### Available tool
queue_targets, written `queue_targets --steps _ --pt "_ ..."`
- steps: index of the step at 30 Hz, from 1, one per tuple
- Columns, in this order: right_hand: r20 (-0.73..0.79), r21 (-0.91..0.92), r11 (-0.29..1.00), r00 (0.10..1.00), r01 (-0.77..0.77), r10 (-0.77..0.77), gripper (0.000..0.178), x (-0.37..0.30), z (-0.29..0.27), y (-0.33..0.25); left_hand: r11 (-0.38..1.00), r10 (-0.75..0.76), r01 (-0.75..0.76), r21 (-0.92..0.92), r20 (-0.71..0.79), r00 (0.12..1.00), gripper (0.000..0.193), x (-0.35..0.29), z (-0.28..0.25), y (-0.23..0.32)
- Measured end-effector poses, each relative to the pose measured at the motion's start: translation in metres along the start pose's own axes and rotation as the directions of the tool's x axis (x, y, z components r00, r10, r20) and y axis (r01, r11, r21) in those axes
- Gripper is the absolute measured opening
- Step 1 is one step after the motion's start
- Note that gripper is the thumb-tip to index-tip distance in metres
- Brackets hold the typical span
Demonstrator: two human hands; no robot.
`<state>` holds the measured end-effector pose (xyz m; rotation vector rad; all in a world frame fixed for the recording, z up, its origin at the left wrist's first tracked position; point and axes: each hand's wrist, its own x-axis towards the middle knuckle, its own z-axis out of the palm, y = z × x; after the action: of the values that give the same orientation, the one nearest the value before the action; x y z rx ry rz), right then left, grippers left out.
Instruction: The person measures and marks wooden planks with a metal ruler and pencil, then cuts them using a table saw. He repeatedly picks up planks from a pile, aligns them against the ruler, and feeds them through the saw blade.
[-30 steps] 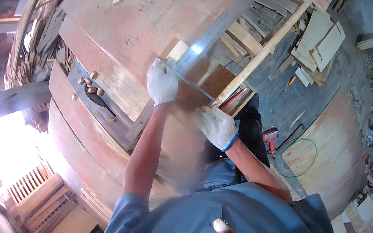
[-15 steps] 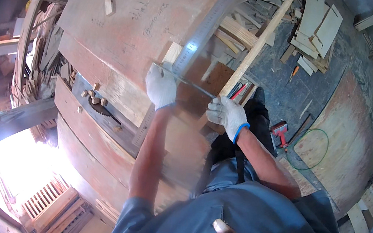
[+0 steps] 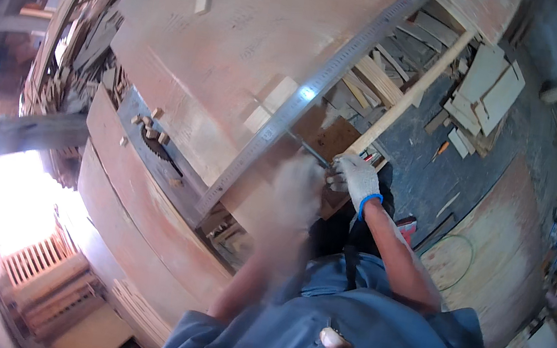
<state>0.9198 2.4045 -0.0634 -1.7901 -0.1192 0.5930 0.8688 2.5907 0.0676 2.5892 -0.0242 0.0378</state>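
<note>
Step in hand was judged to be the positioning of a thin metal rod [image 3: 309,150] by the R edge of a lg. reddish board [image 3: 268,0]. L to R: a pale wood block [image 3: 271,104] was set on the board nr that edge, w/ a thin line, prob. the rod's far end, seen across it. A long metal ruler [image 3: 307,95] was laid along the edge itself. L hand [image 3: 296,190] was badly blurred, off the edge, btwn ruler & R hand; its grip couldn't be told. R hand [image 3: 359,177] was placed by the near end of a wood strip [image 3: 411,93], fingers curled in, rod's near end apparently pinched. Next move, it was judged, called for the rod being steadied vs. the ruler.
</note>
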Motion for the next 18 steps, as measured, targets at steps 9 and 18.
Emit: queue_targets --steps 9,18 --pt "0.125 -0.214 0.970 0.988 0.114 -0.089 0.034 0.026 -0.038 -0.048 0.958 -0.257 0.258 -0.126 0.027 0.966 0.015 -0.002 0.043 0.004" --pt "-0.018 -0.574 0.696 0.843 0.432 -0.538 0.027 0.092 -0.005 -0.204 0.943 -0.265 0.261 -0.207 0.007 0.964 0.016 -0.009 0.050 -0.013"
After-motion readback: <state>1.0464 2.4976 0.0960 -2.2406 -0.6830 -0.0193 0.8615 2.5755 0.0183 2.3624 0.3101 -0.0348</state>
